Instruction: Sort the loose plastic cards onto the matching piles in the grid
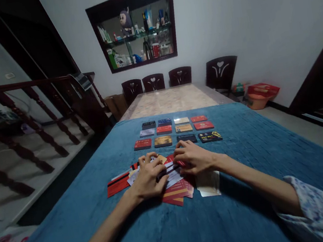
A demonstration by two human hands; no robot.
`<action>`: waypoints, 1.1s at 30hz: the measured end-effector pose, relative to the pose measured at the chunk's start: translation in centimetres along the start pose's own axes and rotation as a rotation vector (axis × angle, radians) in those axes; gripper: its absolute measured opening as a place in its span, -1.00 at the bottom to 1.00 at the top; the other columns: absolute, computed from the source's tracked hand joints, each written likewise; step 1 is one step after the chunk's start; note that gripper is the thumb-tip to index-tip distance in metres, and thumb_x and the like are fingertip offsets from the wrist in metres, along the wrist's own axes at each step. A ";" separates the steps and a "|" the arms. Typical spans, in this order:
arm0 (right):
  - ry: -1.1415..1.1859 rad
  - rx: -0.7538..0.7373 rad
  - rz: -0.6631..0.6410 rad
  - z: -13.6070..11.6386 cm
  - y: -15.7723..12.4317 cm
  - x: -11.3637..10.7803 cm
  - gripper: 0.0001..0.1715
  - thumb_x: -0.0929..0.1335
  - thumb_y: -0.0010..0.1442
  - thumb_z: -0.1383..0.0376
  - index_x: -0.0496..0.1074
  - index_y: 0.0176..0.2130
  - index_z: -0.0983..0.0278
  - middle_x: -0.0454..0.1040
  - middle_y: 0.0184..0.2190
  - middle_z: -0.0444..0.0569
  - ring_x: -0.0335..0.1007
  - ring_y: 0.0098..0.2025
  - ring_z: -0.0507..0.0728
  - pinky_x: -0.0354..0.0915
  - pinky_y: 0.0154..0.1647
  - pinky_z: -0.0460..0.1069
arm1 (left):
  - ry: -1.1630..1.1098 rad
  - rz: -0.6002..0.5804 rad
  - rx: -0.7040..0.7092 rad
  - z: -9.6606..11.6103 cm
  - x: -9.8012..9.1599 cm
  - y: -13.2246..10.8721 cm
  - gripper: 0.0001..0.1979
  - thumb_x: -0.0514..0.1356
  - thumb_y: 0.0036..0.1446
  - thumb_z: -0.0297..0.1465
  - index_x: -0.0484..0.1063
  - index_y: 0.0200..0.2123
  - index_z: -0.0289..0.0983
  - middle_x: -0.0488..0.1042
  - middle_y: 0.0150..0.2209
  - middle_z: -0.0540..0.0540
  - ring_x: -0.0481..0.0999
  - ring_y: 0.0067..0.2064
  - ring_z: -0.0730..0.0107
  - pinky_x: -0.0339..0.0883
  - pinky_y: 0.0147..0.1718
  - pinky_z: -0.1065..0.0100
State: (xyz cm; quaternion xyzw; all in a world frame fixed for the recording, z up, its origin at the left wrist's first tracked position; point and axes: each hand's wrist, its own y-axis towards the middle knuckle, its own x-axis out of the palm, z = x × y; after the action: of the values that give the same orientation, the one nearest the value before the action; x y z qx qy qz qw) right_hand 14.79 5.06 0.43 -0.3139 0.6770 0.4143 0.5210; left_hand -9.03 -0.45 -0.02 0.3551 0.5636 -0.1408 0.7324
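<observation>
A loose pile of plastic cards (175,189) lies on the blue cloth (102,209) in front of me. My left hand (147,177) rests on the pile with its fingers curled over some cards. My right hand (193,158) is beside it, fingers bent and pressing on cards at the pile's top. Both hands meet over a dark-striped card (170,170). Further from me, several cards are laid out in a neat grid of three rows (176,131). A pale card (209,184) lies under my right wrist.
The blue cloth covers the near part of a long table with a marbled top (170,99). Dark wooden chairs (220,70) stand at the far end. A wooden stair railing (28,115) runs along the left. A wall niche (136,28) holds bottles and a toy.
</observation>
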 end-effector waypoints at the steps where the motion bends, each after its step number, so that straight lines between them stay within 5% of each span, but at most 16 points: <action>1: 0.004 -0.008 -0.012 -0.2 0.0 0.1 -0.62 0.42 0.12 0.14 0.51 -0.07 0.22 0.50 -0.11 0.06 0.16 0.00 0.27 0.08 -0.12 0.12 | -0.006 -0.020 0.005 0.3 -0.2 -0.1 -0.86 0.21 0.12 -0.33 0.53 -0.27 -0.22 0.52 -0.18 -0.14 0.26 0.11 -0.04 0.04 0.02 -0.05; 11: 0.009 -0.009 -0.076 -0.8 0.0 0.4 -0.50 0.45 0.06 0.13 0.49 0.00 0.21 0.46 -0.03 0.09 0.16 0.02 0.29 0.14 -0.05 0.18 | 0.021 -0.141 0.054 0.7 -0.8 -0.4 -0.61 0.25 0.05 -0.19 0.47 -0.06 -0.21 0.46 -0.10 -0.18 0.24 0.12 -0.09 0.08 0.05 -0.08; 33: 0.088 -0.084 -0.018 -0.2 0.0 0.2 -0.77 0.40 0.10 0.27 0.55 -0.19 0.26 0.54 -0.23 0.01 0.23 -0.12 0.19 0.18 -0.12 0.08 | 0.060 -0.042 0.186 0.2 -0.3 -0.5 -0.86 0.16 0.12 -0.39 0.50 -0.28 -0.26 0.53 -0.28 -0.17 0.35 0.06 0.02 0.13 0.01 0.00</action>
State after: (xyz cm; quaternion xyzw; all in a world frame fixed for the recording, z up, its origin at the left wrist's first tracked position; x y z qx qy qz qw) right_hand 14.64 4.94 0.27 -0.3595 0.6783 0.4237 0.4808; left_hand -9.29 -0.93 0.07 0.4138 0.5769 -0.1973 0.6760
